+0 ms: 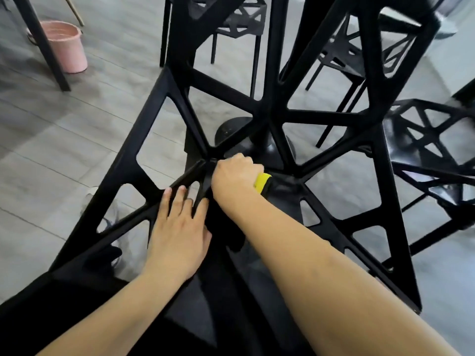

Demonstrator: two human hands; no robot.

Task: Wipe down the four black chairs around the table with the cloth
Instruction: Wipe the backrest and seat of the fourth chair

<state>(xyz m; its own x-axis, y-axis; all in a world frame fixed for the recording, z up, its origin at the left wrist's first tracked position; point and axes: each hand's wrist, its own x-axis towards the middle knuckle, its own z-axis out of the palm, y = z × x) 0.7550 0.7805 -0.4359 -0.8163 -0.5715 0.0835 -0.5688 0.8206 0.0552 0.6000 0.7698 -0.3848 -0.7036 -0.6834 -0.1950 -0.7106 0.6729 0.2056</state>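
Note:
A black chair (144, 140) with triangular cut-outs fills the middle of the head view, tilted toward me. My left hand (177, 232) lies flat on one of its struts with fingers spread. My right hand (235, 179) grips a yellow cloth (262, 182) and presses it against the struts where they meet at the chair's centre. Only a small yellow corner of the cloth shows past the fist. Another black chair (434, 160) stands at the right, and two more (241, 21) (344, 57) stand further back.
A pink bucket (68, 46) sits on the grey plank floor at the upper left, beside a dark table leg (43, 44). A round black table base (231, 129) shows through the chair's openings. My dark trousers and a shoe (113, 217) are below.

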